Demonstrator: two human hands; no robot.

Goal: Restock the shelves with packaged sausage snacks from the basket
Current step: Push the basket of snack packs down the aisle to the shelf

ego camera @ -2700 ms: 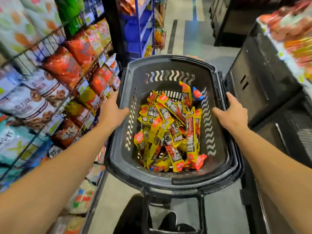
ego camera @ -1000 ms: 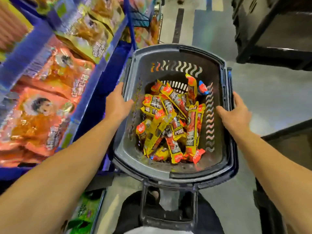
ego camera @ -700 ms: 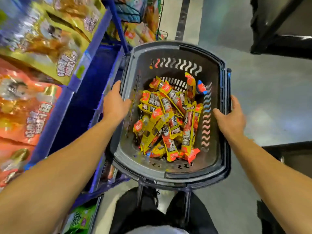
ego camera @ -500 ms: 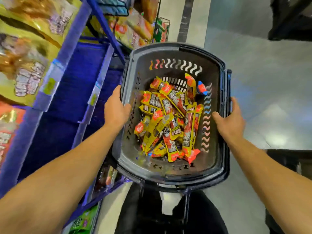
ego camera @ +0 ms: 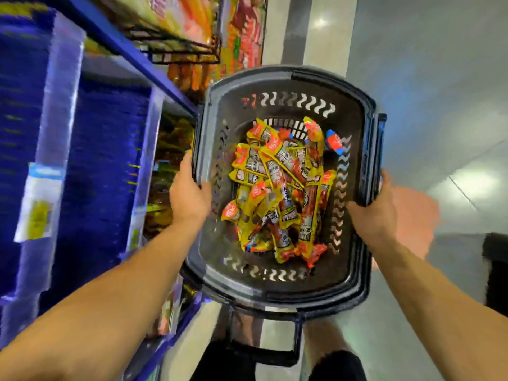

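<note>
Head view | left hand (ego camera: 189,200) grips basket (ego camera: 275,284) left rim | right hand (ego camera: 375,213) grips right rim | sausage snacks (ego camera: 280,188) piled between hands | blue shelves (ego camera: 104,166) left of left hand

Beyond the blue unit, a black wire rack (ego camera: 187,48) holds blurred red and yellow packets (ego camera: 242,31). The grey floor (ego camera: 439,78) shines under light glare, with a dark stripe (ego camera: 297,28) running along the aisle. A black fixture (ego camera: 496,273) stands at the right edge, and dark shorts (ego camera: 338,365) show at the bottom.
</note>
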